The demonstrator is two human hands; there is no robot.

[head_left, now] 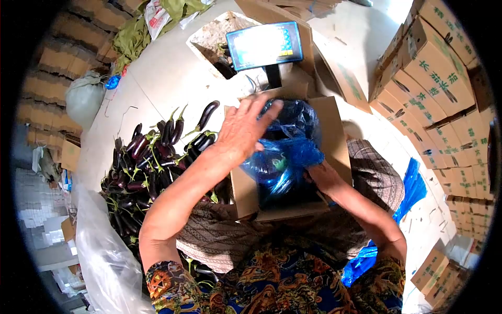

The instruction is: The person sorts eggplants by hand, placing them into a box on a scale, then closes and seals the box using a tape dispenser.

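An open cardboard box point(340, 133) stands in front of me, lined with a blue plastic bag point(300, 118). Through the film an eggplant with a green cap point(274, 168) shows; how much else lies inside is hidden. My left hand point(241, 128) is over the box's left side, fingers spread at the bag's edge, slightly blurred. On the right side, my right hand point(316, 172) is closed at bunched blue film, its fingertips partly covered. Beyond the box, a lit scale display point(265, 46) stands on a dark post.
A large heap of eggplants point(141, 167) lies to the left, beside clear plastic sheeting point(104, 246). Printed cartons point(429, 73) are stacked on the right. Blue film point(410, 188) lies on the floor there. Behind the display sits a dirty white foam box point(209, 39).
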